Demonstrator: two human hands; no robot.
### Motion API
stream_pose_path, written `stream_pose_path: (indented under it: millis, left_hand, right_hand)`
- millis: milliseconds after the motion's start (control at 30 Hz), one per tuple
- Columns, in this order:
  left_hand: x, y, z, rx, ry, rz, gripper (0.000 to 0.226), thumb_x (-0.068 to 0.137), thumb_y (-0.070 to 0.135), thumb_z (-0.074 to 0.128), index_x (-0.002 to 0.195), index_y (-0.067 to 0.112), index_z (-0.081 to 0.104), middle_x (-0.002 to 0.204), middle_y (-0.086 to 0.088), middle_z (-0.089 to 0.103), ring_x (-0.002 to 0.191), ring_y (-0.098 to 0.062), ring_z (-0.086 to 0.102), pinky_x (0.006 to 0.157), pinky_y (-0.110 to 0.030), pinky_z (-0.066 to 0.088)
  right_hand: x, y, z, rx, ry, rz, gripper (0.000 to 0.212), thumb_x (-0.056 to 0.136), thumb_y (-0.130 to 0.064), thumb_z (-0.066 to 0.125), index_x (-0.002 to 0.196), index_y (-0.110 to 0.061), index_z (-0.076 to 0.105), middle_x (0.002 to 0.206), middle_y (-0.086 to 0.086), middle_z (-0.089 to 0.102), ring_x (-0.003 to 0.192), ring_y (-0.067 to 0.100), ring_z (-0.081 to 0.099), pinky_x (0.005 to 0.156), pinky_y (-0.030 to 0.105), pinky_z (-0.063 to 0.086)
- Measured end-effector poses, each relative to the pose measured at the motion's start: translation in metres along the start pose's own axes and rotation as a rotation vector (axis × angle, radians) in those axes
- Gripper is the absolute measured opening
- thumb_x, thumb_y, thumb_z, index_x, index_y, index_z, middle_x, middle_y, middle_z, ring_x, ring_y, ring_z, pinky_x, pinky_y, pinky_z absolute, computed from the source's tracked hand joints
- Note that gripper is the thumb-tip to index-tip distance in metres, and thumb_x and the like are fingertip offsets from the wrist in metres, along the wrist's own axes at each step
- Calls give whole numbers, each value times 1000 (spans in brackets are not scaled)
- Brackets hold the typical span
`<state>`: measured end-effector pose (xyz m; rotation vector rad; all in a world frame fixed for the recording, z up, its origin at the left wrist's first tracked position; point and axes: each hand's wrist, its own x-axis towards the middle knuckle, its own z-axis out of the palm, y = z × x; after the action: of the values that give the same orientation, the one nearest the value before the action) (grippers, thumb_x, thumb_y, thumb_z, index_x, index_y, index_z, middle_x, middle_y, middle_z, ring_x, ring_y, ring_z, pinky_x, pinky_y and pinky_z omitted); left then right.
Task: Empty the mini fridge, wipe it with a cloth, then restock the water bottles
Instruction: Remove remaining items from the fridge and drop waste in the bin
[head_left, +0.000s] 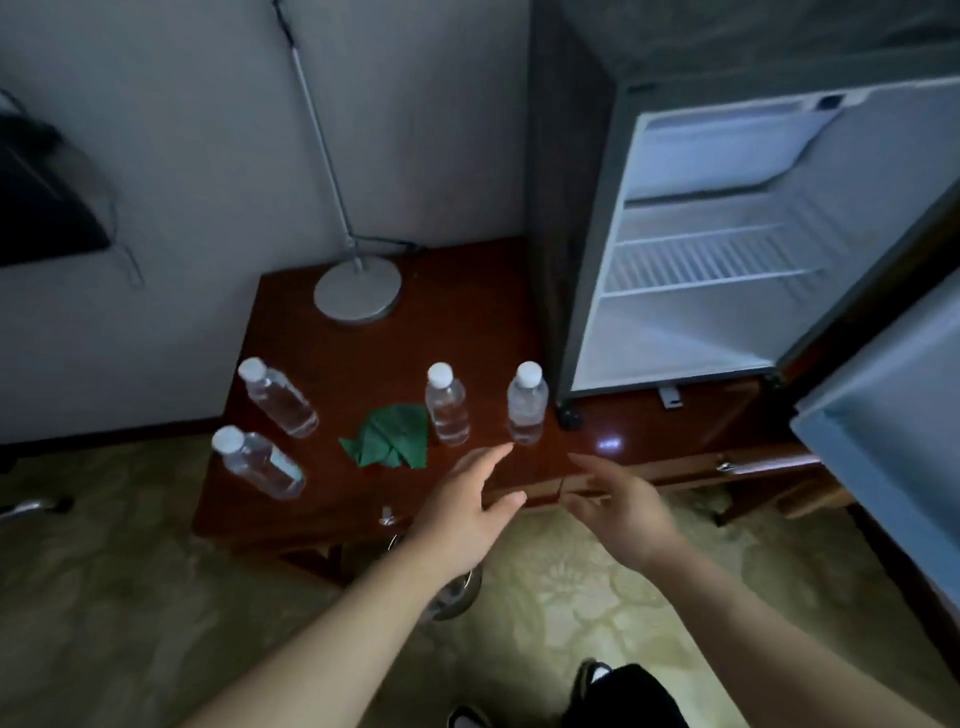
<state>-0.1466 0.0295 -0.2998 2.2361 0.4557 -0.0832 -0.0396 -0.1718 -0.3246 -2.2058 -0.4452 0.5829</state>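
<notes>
The mini fridge (691, 332) stands on the dark wooden table (467, 322) with its door (893, 436) swung open to the right; nothing shows on its wire shelf. Several clear water bottles with white caps stand on the table: one (527, 402) beside the fridge, one (447, 405) left of it, two more (278, 397) (257, 462) at the left edge. A crumpled green cloth (392, 436) lies between them. My left hand (467, 509) reaches forward with straight fingers just short of the two nearer bottles. My right hand (618, 501) hovers open at the table's front edge.
A lamp with a round grey base (357, 293) and thin pole stands at the table's back by the wall. Drawer handles (727, 467) show along the front edge. Patterned carpet lies below, with my dark shoe (618, 691) at the bottom.
</notes>
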Motion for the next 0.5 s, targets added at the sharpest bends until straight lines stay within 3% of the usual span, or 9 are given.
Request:
stream_pose_path:
  millis: [100,267,500]
  left_hand:
    - [23,30,4,-1,1,60,61,95,42,64,150,39,39,152,17,40,136,-2,41,114,-33,40]
    - [59,68,13,14,7,69,61,93,48,63,148,47,36,155,18,37,139,-1,40,113,-40,42]
    - [99,102,22,55,98,-25,59,95,44,64,148,45,39,151,17,40,139,-4,38,115,-34,38]
  right_hand:
    - [13,9,-32,-11,77,-7,52,85,-31,79,134,-30,62,113,-13,65,87,-6,59,72,-6,34]
    - [61,26,-77,-41,106,-60,53,86,-32,78,135,-23,62,134,-3,62,122,8,56,95,7,31]
    - [151,50,-90,-125,-60,-107,55,89,-31,75,139,-17,58,140,6,56,129,20,52,111,22,34]
